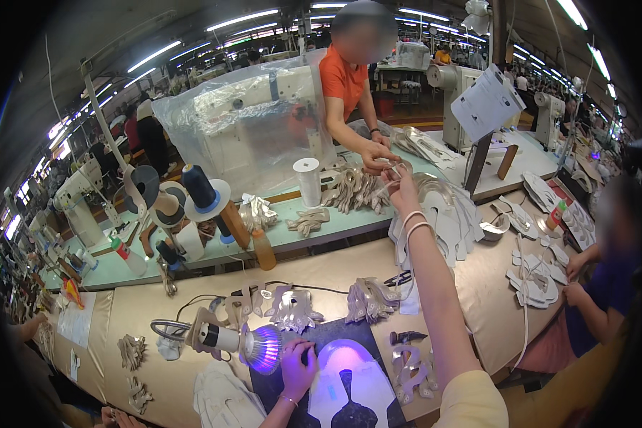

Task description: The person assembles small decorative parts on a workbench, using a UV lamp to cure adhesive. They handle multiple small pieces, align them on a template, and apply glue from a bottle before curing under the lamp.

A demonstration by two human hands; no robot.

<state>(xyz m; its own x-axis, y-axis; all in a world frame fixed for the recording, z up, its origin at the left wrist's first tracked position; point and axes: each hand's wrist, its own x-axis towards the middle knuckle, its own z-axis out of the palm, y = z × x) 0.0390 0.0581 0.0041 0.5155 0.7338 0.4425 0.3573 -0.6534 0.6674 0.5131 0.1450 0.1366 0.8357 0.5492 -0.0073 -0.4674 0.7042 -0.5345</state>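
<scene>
Head view: right hand stretched far across the tan tabletop, fingers pinched on a thin silvery cut shoe piece, meeting a co-worker's hand. Left hand rested loosely curled by the purple-lit lamp. Risked fumbling the handover mid-air, or sweeping the grey stacked pieces under the forearm.

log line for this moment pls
left hand: rests on white shoe piece by lamp | right hand: stretched to co-worker's hands, holding a thin piece
</scene>
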